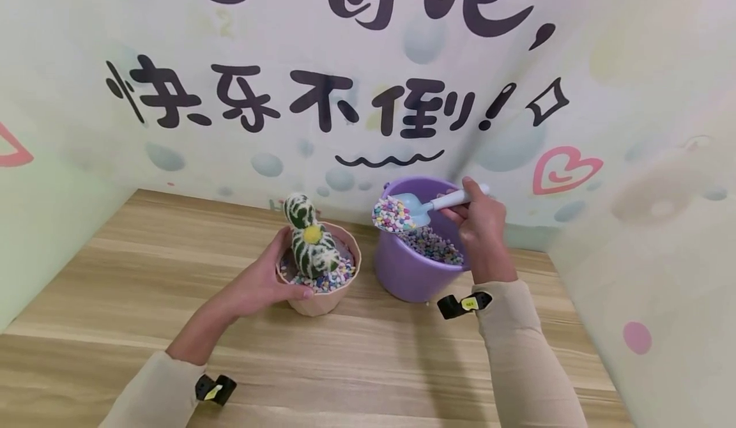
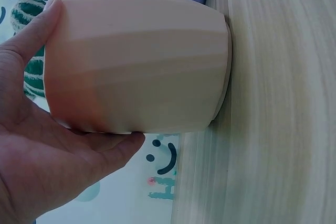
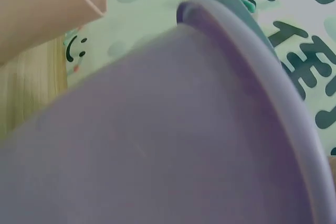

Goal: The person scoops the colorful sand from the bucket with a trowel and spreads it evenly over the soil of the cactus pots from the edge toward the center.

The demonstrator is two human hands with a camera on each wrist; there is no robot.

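Note:
My left hand (image 1: 266,281) grips a pink flowerpot (image 2: 142,61) at its left side, thumb at the near rim and fingers round its wall. In the pot stands a green-and-white cactus (image 1: 313,249) with a yellow flower, leaning, with colourful pebbles (image 1: 328,279) around its base. My right hand (image 1: 483,220) holds a small shovel (image 1: 451,199) by its white handle. The shovel's light blue blade, heaped with pastel pebbles (image 1: 393,214), is above the left rim of a purple bucket (image 1: 411,275). More pebbles (image 1: 434,247) lie inside the bucket.
Pot and bucket stand side by side on a wood-grain table (image 1: 345,364), near its back edge. Behind them rises a white wall (image 1: 230,179) with black lettering and drawings. A side wall (image 1: 661,255) bounds the table at the right.

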